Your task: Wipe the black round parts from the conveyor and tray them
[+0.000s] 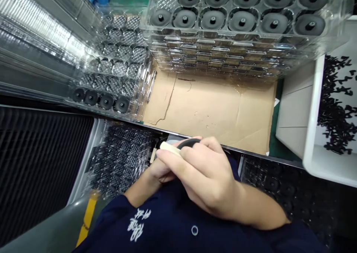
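Observation:
My right hand (pixel 209 171) is closed around a short cream-coloured bar (pixel 169 148), whose blunt end sticks out past the fingers. Behind it, largely covered, my left hand (pixel 163 171) grips a black rounded part (pixel 189 143); only the part's curved edge shows. The two hands are close together in front of my chest, just off the table's front edge. Where the bar meets the black part is hidden by my fingers. Similar black parts with a central stub sit in a clear plastic tray (pixel 213 19) on top of a stack at the back.
Brown cardboard (pixel 206 108) covers the tabletop. To the left, another clear tray (pixel 119 67) has several black parts in its front row. A white bin (pixel 312 134) of small black pieces stands at right. More trays (pixel 117 160) lie below the table edge, beside a dark ribbed panel (pixel 41 160).

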Tool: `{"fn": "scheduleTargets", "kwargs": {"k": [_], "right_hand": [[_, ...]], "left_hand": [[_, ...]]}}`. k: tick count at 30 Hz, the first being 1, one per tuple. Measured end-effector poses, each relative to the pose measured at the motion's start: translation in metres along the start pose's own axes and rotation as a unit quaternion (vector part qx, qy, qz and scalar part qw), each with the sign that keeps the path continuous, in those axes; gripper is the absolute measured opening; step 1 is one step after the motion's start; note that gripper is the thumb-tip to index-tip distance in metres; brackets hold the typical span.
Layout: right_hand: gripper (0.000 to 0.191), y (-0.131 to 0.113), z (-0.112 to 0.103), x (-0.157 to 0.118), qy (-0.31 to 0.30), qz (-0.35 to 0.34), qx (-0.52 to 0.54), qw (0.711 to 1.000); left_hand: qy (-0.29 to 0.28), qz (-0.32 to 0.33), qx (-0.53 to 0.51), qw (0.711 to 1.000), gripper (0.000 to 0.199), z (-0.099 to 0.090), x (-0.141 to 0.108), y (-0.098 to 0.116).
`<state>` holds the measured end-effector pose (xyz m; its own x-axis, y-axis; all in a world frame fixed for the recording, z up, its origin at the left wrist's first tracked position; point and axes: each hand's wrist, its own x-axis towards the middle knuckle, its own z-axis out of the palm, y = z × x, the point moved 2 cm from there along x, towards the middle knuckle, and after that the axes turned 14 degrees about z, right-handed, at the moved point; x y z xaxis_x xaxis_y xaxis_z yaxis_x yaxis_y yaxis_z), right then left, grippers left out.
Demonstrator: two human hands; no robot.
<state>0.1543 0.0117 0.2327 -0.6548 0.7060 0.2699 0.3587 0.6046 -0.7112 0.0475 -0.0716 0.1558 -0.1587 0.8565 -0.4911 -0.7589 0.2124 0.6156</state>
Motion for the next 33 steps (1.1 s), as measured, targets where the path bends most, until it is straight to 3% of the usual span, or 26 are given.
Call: {"fn": "scheduleTargets", "kwargs": {"k": [2,5,7,9,12,17,20,23,25,27,29,31,33], "right_hand": [[0.026,0.023,0.007,0.008,-0.015,0.031,0.043,0.998],[0.026,0.095,0.023,0.010,0.004,0.262,0.075,0.962],[0.029,0.144,0.036,0.000,-0.001,0.387,-0.002,0.922],[0.031,0.177,0.049,-0.017,-0.032,0.425,-0.073,0.902],[0.045,0.190,0.065,-0.042,-0.094,0.413,-0.090,0.901],[0.036,0.176,0.084,-0.059,-0.041,0.368,-0.079,0.926],[0.029,0.176,0.095,-0.051,-0.075,0.336,-0.049,0.938],[0.023,0.167,0.086,-0.031,-0.108,0.313,-0.021,0.943],[0.025,0.142,0.065,-0.015,-0.086,0.308,0.001,0.948],[0.028,0.103,0.042,-0.002,-0.020,0.281,0.032,0.959],[0.029,0.056,0.026,0.005,0.033,0.182,0.047,0.982],[0.028,0.020,0.021,0.005,0.033,0.097,0.045,0.994],[0.023,0.005,0.024,0.005,-0.019,0.071,0.051,0.996]], "left_hand": [[-0.028,-0.018,-0.030,0.999,0.028,0.002,0.002,0.003],[-0.062,-0.027,-0.098,0.993,0.051,0.003,0.006,0.009],[-0.075,-0.027,-0.143,0.987,0.060,0.001,0.009,0.013],[-0.076,-0.029,-0.167,0.983,0.062,-0.003,0.014,0.014],[-0.056,-0.025,-0.177,0.982,0.066,-0.010,0.021,0.014],[-0.005,-0.006,-0.172,0.985,0.066,-0.017,0.028,0.014],[-0.002,0.003,-0.157,0.988,0.069,-0.017,0.027,0.016],[-0.011,0.026,-0.137,0.990,0.065,-0.014,0.024,0.017],[-0.015,0.048,-0.119,0.992,0.060,-0.012,0.021,0.016],[-0.013,0.077,-0.097,0.992,0.059,-0.010,0.019,0.015],[-0.013,0.098,-0.070,0.993,0.057,-0.010,0.018,0.013],[-0.016,0.107,-0.047,0.993,0.055,-0.011,0.019,0.013],[-0.010,0.113,-0.035,0.993,0.059,-0.011,0.019,0.014]]}}
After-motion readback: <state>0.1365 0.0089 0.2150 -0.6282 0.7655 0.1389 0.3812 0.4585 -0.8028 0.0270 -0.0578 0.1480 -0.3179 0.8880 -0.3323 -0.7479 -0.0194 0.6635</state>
